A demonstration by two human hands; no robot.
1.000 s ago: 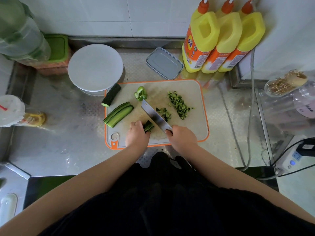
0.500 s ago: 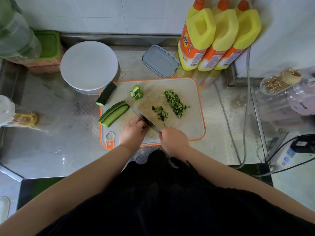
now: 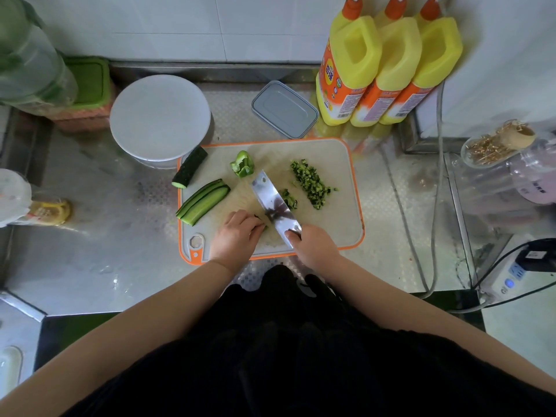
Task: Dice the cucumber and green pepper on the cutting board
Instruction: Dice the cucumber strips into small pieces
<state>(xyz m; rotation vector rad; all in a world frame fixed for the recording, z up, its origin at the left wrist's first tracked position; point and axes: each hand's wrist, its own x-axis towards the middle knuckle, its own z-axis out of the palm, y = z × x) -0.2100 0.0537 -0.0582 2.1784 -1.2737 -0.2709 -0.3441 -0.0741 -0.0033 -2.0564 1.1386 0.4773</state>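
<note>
Steel table [image 3: 90,236] carries an orange-rimmed cutting board [image 3: 337,158], seen from the single head view. On the board, the left hand [image 3: 233,239] has its fingers curled down over a short bundle of cucumber strips [image 3: 261,221], almost hidden beneath them. The right hand [image 3: 313,248] grips the handle of a cleaver [image 3: 275,207], whose blade lies tilted just right of the left fingers, flat side showing.

Beside the blade lies a small heap of fresh dice [image 3: 289,200], with a longer pile of diced cucumber [image 3: 313,185] farther right. Long cucumber slices [image 3: 204,201] wait at the left of the board, a cucumber end piece [image 3: 190,170] straddles the board's far-left corner, and a green pepper piece [image 3: 242,167] sits uncut near the far edge.

Judging by this, the cucumber dicing is midway and the pepper has not been started. The next chop calls for the blade to come down close against the left knuckles, fingertips tucked back.

Three yellow bottles [image 3: 388,64] with orange labels stand against the wall; their print is too small to read.
</note>
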